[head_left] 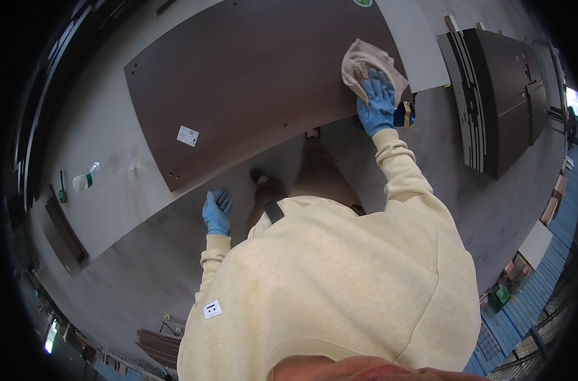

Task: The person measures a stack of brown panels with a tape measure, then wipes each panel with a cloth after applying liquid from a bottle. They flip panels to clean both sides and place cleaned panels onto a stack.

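A large dark brown panel [257, 70] lies flat on a pale work surface in front of me, with small holes near its edges and a white label [187, 136] on it. My right hand [379, 101], in a blue glove, holds a crumpled beige cloth [365, 56] against the panel's right end. Part of the cloth bunches around the fingers. My left hand [218, 211], also gloved in blue, hangs off the near edge of the panel and touches nothing. Its fingers are slightly bent and apart, with no object visible in them.
Stacked dark boards [498, 101] stand at the right. A bottle with a green label [83, 181] and a small green tool [62, 193] lie on the pale surface [111, 216] at the left. Brown strips [67, 225] are close by. More boards [159, 346] sit at the lower left.
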### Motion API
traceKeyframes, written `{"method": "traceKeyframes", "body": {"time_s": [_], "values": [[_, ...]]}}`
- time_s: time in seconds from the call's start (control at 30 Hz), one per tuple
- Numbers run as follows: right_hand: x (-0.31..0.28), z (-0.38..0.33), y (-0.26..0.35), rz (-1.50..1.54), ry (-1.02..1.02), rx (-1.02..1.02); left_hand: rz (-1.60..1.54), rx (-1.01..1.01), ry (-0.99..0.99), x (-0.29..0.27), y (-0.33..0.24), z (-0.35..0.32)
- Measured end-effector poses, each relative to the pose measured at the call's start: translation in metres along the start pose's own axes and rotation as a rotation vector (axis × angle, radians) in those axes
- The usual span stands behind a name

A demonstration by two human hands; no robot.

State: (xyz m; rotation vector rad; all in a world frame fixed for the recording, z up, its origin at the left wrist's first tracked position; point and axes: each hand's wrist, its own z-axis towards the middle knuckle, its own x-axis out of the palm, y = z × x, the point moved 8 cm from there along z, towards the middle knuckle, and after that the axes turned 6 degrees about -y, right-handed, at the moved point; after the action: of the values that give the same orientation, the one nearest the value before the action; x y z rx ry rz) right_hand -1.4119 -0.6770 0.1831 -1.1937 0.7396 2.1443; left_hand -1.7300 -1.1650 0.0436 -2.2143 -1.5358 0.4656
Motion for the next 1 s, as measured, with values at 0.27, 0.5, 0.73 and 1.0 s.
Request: {"method": "traceKeyframes", "body": {"time_s": [0.27,0.5,0.73,1.0], "values": [[-0.049,0.002,-0.311,0.134,-0.409,0.769,-0.224,-0.141,-0.078,0.143,0.014,-0.026],[0.029,0.062,-0.229,0.008,0.132,0.013,-0.390,-0.155,-0.051,0.201,0.000,-0.064],[-0.001,0.113,-0.444,-0.271,0.017,1.095,-0.191,0.000,-0.584,0.138,0.000,-0.050],[0.075,0.186,-0.303,-0.095,-0.098,0.219,-0.148,0.101,-0.760,0.094,-0.029,-0.039]]}}
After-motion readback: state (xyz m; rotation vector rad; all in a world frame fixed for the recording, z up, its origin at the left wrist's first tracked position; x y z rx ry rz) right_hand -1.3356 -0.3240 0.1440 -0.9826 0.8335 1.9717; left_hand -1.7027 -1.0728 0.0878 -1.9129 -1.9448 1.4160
